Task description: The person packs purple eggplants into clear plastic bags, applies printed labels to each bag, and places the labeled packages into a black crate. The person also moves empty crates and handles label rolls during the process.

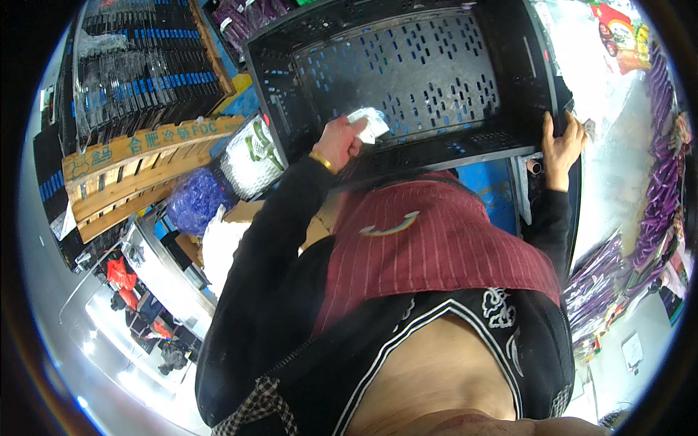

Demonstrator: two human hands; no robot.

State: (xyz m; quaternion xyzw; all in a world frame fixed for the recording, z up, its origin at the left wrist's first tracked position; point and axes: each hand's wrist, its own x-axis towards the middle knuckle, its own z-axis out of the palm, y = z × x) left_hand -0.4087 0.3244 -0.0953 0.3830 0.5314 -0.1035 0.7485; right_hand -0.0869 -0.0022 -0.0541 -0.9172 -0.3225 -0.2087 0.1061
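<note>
A black plastic crate with a slotted bottom lies before me. Over its near left part, my left hand pinches a small crumpled white piece, paper or plastic. At the crate's near right corner is my right hand, its thumb and fingers apart beside the black edge; whether it grips that edge is hard to tell. A smaller black crate with a white mesh lining and a few green vegetables stands left of the large one.
To the left are a wooden pallet and stacked black crates under clear film. A ball of blue plastic film lies nearer me. On the right is a pale table with long purple vegetables. Several people appear far off at lower left.
</note>
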